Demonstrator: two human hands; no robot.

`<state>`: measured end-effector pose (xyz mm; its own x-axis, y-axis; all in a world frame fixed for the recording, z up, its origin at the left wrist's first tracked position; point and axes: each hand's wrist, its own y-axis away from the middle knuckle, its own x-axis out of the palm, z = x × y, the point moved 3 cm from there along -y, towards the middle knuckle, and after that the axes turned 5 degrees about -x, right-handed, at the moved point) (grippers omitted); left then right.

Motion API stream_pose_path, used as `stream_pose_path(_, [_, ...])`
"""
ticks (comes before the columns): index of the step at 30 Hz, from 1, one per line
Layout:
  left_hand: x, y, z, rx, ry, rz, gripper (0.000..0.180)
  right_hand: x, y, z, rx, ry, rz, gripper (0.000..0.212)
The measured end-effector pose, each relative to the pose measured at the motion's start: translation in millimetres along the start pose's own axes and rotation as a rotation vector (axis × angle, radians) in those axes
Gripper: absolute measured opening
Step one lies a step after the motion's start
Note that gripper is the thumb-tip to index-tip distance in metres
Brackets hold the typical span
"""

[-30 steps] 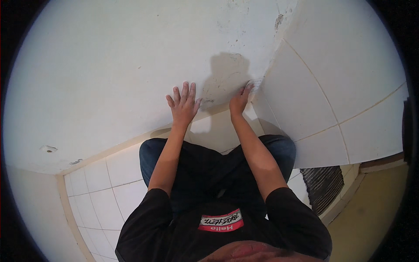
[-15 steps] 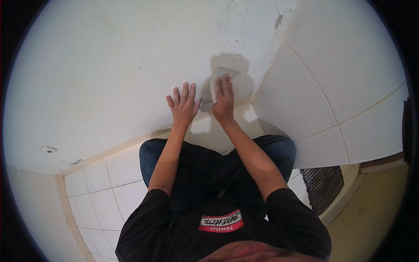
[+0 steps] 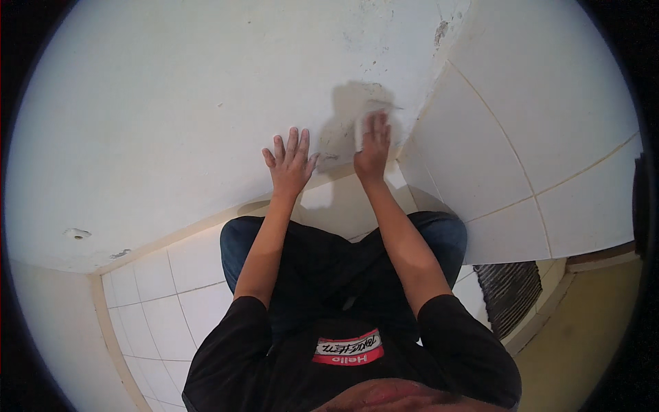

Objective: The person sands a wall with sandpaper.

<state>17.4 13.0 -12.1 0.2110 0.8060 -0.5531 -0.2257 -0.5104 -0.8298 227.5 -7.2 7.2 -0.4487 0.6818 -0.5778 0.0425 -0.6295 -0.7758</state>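
Observation:
My left hand (image 3: 291, 165) lies flat on the white wall (image 3: 171, 103), its fingers spread and nothing in it. To the right of it, my right hand (image 3: 373, 147) presses a thin pale sheet (image 3: 358, 134), which looks like sandpaper, against the same wall close to the corner. The fingers of that hand lie together over the sheet, and motion smears them. Only the sheet's left side and its grey upper edge show; the hand covers the rest. Dark scuffs and worn paint (image 3: 371, 69) mark the wall above and around the right hand.
A wall of large white tiles (image 3: 494, 158) meets the painted wall at the right. My bent legs (image 3: 240, 240) rest on the white tiled floor (image 3: 154, 281). A dark ribbed mat (image 3: 509, 292) lies at the right behind my knee, by a raised edge. A small hole (image 3: 77, 235) sits low in the wall at far left.
My right hand has slid a little to the right along the wall with the sheet under it, nearer the corner. The left hand has stayed in place.

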Motion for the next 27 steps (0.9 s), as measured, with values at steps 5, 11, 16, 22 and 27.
stream_pose_path(5, [-0.7, -7.9, -13.1, 0.01, 0.021, -0.02, 0.071, 14.0, 22.4, -63.0, 0.555, -0.186, -0.268, 0.072])
stream_pose_path(11, [-0.3, -1.9, -3.6, -0.001, 0.02, 0.004, 0.071, 27.1, 27.5, -49.2, 0.832, -0.417, -0.28, 0.066])
stream_pose_path(16, [0.2, -2.2, -3.2, 0.004, 0.014, -0.022, 0.073, 16.3, 16.6, -15.2, 0.614, -0.408, -0.295, 0.071])
stream_pose_path(22, [0.6, -2.3, -4.3, 0.015, -0.014, -0.014, 0.073, 2.2, 4.4, 17.7, 0.298, -0.136, -0.115, 0.076])
stream_pose_path(27, [0.7, -1.7, -3.2, 0.007, -0.005, -0.002, 0.073, 5.4, 5.1, 37.6, 0.008, -0.042, 0.055, 0.074])
